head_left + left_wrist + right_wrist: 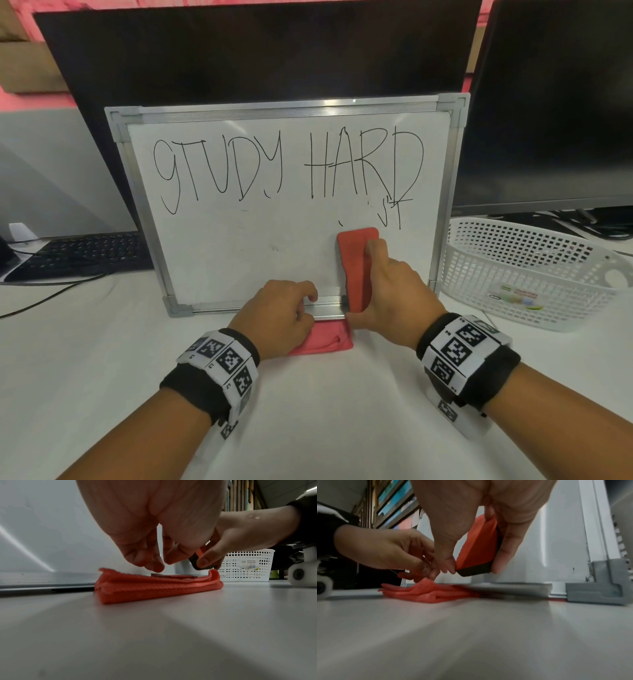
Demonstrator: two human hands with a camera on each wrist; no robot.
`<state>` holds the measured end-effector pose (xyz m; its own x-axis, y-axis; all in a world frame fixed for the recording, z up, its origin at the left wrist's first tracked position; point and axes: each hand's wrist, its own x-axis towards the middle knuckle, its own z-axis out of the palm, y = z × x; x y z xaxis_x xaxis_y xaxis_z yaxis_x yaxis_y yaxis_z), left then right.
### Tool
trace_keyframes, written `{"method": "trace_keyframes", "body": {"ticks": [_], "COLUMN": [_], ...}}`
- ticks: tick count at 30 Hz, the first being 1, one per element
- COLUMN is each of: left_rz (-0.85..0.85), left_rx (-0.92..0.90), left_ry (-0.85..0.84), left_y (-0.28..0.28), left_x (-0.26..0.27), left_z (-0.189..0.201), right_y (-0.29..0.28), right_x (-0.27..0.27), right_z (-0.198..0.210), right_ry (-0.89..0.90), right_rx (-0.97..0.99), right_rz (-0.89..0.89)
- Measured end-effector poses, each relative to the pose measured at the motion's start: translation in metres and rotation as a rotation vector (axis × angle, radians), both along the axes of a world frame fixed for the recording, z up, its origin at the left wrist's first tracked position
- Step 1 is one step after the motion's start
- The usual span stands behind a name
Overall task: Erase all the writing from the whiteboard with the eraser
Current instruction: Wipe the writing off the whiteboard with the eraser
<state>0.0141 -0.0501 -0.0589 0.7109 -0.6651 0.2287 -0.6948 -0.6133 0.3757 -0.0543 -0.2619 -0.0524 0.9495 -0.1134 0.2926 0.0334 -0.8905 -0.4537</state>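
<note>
Eraser [356,267], red block with dark felt face, likely light and rigid, pinched by its long edges in right hand [394,291], upright against lower whiteboard [239,240]; left hand [277,315], fingers curled, steadies bottom frame over folded red cloth [325,341].

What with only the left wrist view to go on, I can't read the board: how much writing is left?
Observer: In the head view, the writing, "STUDY HARD", still spans the upper part of the whiteboard.
Operator: And the lower half?
Observer: Mostly wiped. A few stray marks remain at the lower right.
Operator: Where on the board is the eraser?
Observer: The right hand has its grip on the eraser, held upright at the lower right, just below those marks.
</note>
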Motion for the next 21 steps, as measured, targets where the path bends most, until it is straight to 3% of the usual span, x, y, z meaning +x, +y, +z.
{"method": "trace_keyframes", "body": {"ticks": [6, 13, 21], "left_rz": [0.004, 0.011, 0.018], "left_rx": [0.01, 0.013, 0.011], "left_ry": [0.007, 0.021, 0.035], "left_y": [0.001, 0.002, 0.002], "left_x": [0.001, 0.002, 0.002], "left_z": [0.0, -0.001, -0.001], "right_y": [0.007, 0.007, 0.0], "right_x": [0.016, 0.001, 0.001], "right_z": [0.009, -0.005, 0.006], "right_ry": [-0.074, 0.042, -0.056], "right_rx": [0.021, -0.003, 0.02], "right_rz": [-0.054, 0.003, -0.042]}}
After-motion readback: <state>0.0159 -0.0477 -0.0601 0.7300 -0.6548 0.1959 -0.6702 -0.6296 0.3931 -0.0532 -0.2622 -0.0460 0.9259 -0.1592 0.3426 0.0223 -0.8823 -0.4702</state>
